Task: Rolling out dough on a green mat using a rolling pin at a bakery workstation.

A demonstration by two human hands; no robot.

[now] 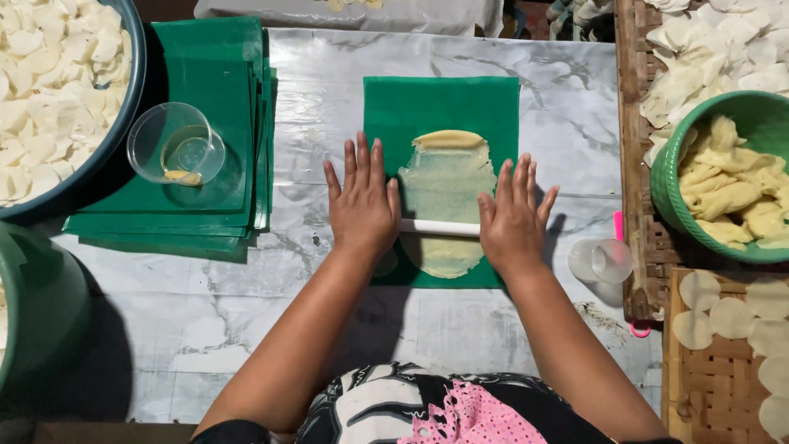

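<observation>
Marble table (567,115) – both hands (362,205) (511,222) press roller (440,227) across dough (448,185)

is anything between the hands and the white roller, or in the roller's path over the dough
Nothing visible. Both the left hand and right hand rest flat on the white roller, which lies across the thin dough sheet on the green plastic sheet.

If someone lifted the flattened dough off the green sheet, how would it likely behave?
The dough looks rolled thin, the green sheet showing through, so it would probably flop and tear easily. Its glossy surface suggests it may cling. The thicker far edge looks sturdier to grip.
</observation>
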